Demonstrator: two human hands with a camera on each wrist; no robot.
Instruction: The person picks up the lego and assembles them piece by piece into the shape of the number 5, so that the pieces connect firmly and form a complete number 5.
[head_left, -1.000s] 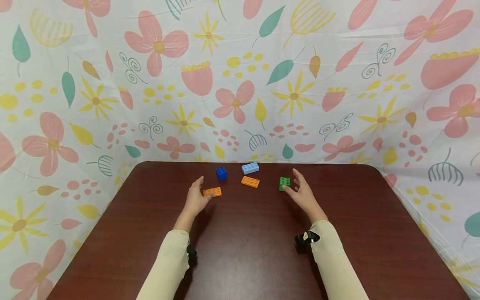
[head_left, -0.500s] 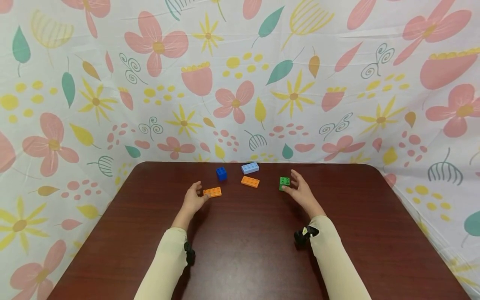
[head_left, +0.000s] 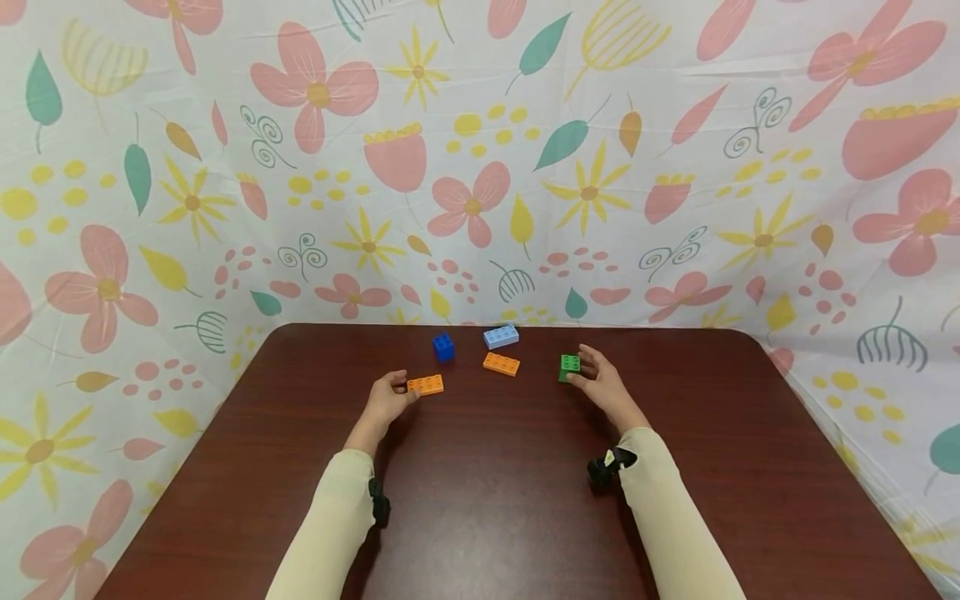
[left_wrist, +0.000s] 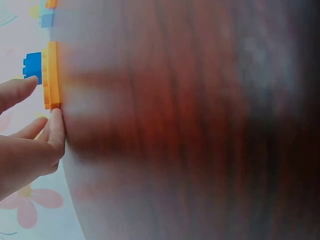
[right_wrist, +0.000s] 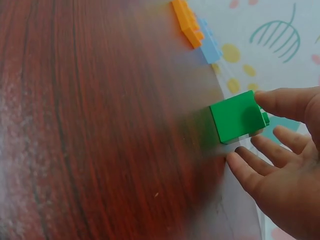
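At the left end of an orange toy brick (head_left: 426, 384), my left hand (head_left: 386, 400) hangs low over the table. The left wrist view has one fingertip at the end of that orange brick (left_wrist: 53, 75), while the thumb stands off its studded side. A green toy brick (head_left: 568, 367) sits to the right, with my right hand (head_left: 605, 388) around its right side. Up close in the right wrist view, the thumb lies along the studded edge of the green brick (right_wrist: 237, 117). The other fingers are spread below it, and whether they touch it is unclear.
Between the hands lie a second orange brick (head_left: 501, 363) and a light blue brick (head_left: 501, 336), near the back edge of the brown table (head_left: 487, 492). A dark blue brick (head_left: 443, 347) stands behind the left orange one. A flower-patterned cloth (head_left: 472, 275) hangs behind.
The left hand has lowered slightly toward the left orange brick, its fingers bending more. The right hand has drawn in a little closer around the green brick. The bricks stay in place.
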